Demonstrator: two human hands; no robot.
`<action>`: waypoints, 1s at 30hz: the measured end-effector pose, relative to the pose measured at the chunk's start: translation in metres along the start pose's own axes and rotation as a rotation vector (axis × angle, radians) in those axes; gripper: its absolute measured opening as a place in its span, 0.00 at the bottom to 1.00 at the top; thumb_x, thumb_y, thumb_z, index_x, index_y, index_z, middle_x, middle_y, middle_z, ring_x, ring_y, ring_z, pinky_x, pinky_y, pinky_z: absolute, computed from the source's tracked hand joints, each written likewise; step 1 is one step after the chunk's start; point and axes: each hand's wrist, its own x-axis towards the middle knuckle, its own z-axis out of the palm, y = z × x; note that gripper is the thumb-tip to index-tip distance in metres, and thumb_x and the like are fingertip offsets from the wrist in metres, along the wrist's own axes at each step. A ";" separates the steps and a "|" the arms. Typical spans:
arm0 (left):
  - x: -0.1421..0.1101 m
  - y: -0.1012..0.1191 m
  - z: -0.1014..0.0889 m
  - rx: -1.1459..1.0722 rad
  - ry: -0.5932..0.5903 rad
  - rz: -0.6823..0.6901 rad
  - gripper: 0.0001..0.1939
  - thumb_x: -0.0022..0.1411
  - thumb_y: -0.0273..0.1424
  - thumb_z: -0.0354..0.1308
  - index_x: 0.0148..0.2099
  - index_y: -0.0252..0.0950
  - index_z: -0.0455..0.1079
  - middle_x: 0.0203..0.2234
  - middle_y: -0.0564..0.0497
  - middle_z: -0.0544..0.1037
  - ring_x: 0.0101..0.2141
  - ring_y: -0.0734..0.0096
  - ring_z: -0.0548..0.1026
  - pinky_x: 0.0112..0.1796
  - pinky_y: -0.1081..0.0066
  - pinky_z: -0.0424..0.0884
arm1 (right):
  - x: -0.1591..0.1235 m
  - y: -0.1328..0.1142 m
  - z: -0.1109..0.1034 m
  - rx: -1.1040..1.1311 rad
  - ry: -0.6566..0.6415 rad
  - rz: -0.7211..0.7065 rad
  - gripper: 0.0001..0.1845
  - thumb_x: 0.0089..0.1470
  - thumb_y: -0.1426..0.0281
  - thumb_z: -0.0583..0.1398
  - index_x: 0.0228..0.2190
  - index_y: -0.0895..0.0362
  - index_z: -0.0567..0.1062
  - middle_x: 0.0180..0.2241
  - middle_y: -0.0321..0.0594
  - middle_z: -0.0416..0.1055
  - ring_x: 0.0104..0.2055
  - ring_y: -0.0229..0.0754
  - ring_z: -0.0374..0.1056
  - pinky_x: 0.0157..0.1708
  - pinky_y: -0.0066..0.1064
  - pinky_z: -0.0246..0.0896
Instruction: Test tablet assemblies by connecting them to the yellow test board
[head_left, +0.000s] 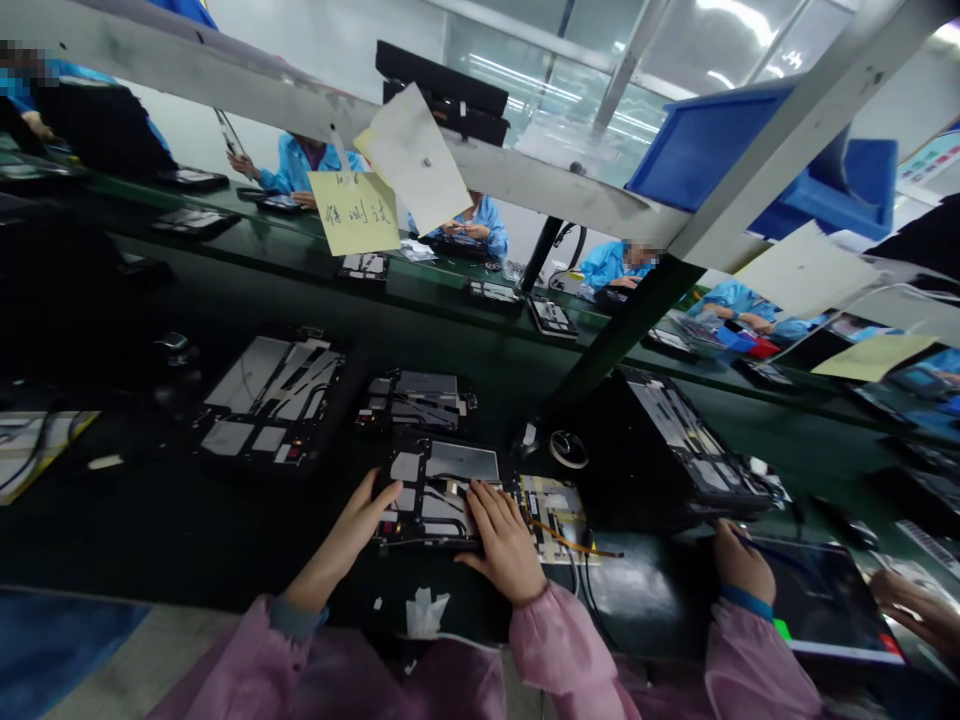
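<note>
An opened tablet [463, 462] lies before me with grey battery-like blocks and flat cables exposed. My left hand [352, 530] grips its left edge, thumb on top and fingers round the side. Stretched out across the tablet's right part, my right hand [502, 535] rests flat with fingers together; what lies under them is hidden. Just right of it is a yellowish panel [551, 500] with an orange ribbon cable [581, 545] sticking out. Scraps of white tape [426, 612] lie near the table edge below the tablet.
Similar opened devices lie left [270, 400] and behind [416, 398]. A tall dark stack [652, 460] stands right, beside a tape roll [568, 449]. A co-worker's hand [742, 565] is near a screen [817, 595]. A post [630, 320] rises behind; other people work beyond.
</note>
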 end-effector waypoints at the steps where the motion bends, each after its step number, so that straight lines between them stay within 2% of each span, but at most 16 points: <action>1: -0.004 0.007 0.001 -0.038 0.011 -0.022 0.22 0.60 0.43 0.54 0.53 0.38 0.68 0.49 0.44 0.77 0.51 0.56 0.74 0.49 0.60 0.72 | 0.000 -0.003 -0.003 -0.004 0.012 0.008 0.37 0.55 0.66 0.60 0.63 0.59 0.57 0.61 0.52 0.61 0.64 0.52 0.57 0.59 0.49 0.58; 3: -0.014 0.022 0.000 -0.106 0.026 -0.063 0.23 0.58 0.43 0.56 0.53 0.38 0.67 0.50 0.46 0.76 0.52 0.55 0.73 0.51 0.60 0.71 | 0.002 -0.009 -0.012 -0.026 0.064 0.018 0.34 0.57 0.75 0.53 0.65 0.57 0.54 0.62 0.48 0.60 0.65 0.49 0.55 0.60 0.47 0.57; 5: -0.023 0.040 -0.004 -0.149 0.035 -0.026 0.26 0.58 0.44 0.57 0.56 0.40 0.64 0.52 0.48 0.75 0.53 0.56 0.71 0.51 0.61 0.70 | 0.009 -0.014 -0.028 -0.058 0.151 0.012 0.37 0.56 0.81 0.47 0.66 0.54 0.51 0.63 0.45 0.59 0.66 0.47 0.52 0.61 0.47 0.55; 7: -0.023 0.059 -0.009 -0.266 0.014 0.027 0.29 0.60 0.49 0.51 0.59 0.41 0.61 0.53 0.49 0.74 0.53 0.57 0.71 0.49 0.63 0.71 | 0.025 -0.015 -0.049 -0.092 0.246 0.007 0.40 0.54 0.84 0.45 0.66 0.54 0.48 0.63 0.44 0.58 0.67 0.47 0.49 0.62 0.49 0.53; 10: -0.002 0.077 -0.011 -0.464 -0.048 0.073 0.33 0.63 0.54 0.38 0.59 0.38 0.61 0.50 0.45 0.75 0.47 0.58 0.75 0.44 0.61 0.73 | 0.071 0.000 -0.076 -0.148 0.313 0.048 0.41 0.53 0.83 0.45 0.66 0.54 0.48 0.65 0.44 0.54 0.68 0.49 0.46 0.62 0.52 0.50; 12: 0.021 0.074 -0.007 -0.478 -0.112 0.047 0.31 0.62 0.52 0.42 0.54 0.35 0.65 0.48 0.42 0.76 0.43 0.60 0.76 0.42 0.62 0.72 | 0.113 0.022 -0.083 -0.185 0.287 0.101 0.39 0.53 0.82 0.47 0.65 0.55 0.52 0.65 0.44 0.53 0.68 0.50 0.45 0.63 0.53 0.48; 15: 0.047 0.054 0.009 -0.465 -0.151 -0.111 0.20 0.59 0.44 0.50 0.44 0.36 0.70 0.47 0.44 0.75 0.41 0.65 0.75 0.42 0.65 0.70 | 0.183 0.071 -0.068 -0.180 0.172 0.116 0.37 0.51 0.83 0.51 0.63 0.61 0.57 0.64 0.49 0.56 0.67 0.51 0.49 0.63 0.49 0.49; 17: 0.054 0.037 0.022 -0.452 -0.126 -0.223 0.13 0.56 0.38 0.54 0.40 0.36 0.71 0.42 0.47 0.76 0.40 0.67 0.74 0.44 0.67 0.68 | 0.224 0.104 -0.045 -0.161 0.041 0.156 0.36 0.50 0.84 0.54 0.61 0.62 0.60 0.62 0.51 0.58 0.65 0.52 0.52 0.62 0.49 0.49; 20: 0.058 0.021 0.039 -0.458 -0.100 -0.292 0.09 0.50 0.30 0.57 0.37 0.35 0.71 0.32 0.50 0.75 0.37 0.66 0.73 0.43 0.67 0.67 | 0.269 0.139 -0.003 -0.129 -0.159 0.225 0.33 0.50 0.83 0.56 0.59 0.62 0.63 0.62 0.53 0.59 0.64 0.52 0.54 0.61 0.50 0.48; 22: 0.060 0.016 0.044 -0.492 -0.074 -0.318 0.09 0.49 0.28 0.57 0.37 0.35 0.71 0.29 0.51 0.74 0.36 0.66 0.73 0.42 0.66 0.68 | 0.288 0.153 0.019 -0.109 -0.216 0.236 0.30 0.51 0.80 0.59 0.57 0.61 0.65 0.60 0.53 0.62 0.62 0.52 0.57 0.60 0.49 0.51; 24: 0.064 0.013 0.045 -0.546 -0.046 -0.334 0.09 0.49 0.27 0.58 0.37 0.35 0.71 0.31 0.50 0.75 0.37 0.64 0.74 0.42 0.66 0.69 | 0.302 0.163 0.033 -0.085 -0.256 0.241 0.29 0.52 0.74 0.62 0.56 0.59 0.67 0.59 0.52 0.64 0.60 0.51 0.60 0.58 0.46 0.54; 27: 0.071 0.009 0.041 -0.657 -0.012 -0.356 0.11 0.48 0.26 0.60 0.37 0.35 0.72 0.39 0.45 0.76 0.43 0.61 0.73 0.43 0.66 0.69 | 0.318 0.175 0.038 -0.043 -0.333 0.253 0.31 0.50 0.64 0.65 0.56 0.55 0.68 0.57 0.47 0.67 0.58 0.49 0.64 0.57 0.40 0.58; 30: 0.076 0.003 0.038 -0.803 0.035 -0.393 0.13 0.50 0.26 0.61 0.41 0.35 0.70 0.43 0.43 0.75 0.44 0.61 0.74 0.45 0.64 0.69 | 0.322 0.174 0.036 -0.008 -0.368 0.257 0.30 0.56 0.61 0.60 0.58 0.55 0.65 0.58 0.45 0.66 0.59 0.47 0.63 0.58 0.38 0.56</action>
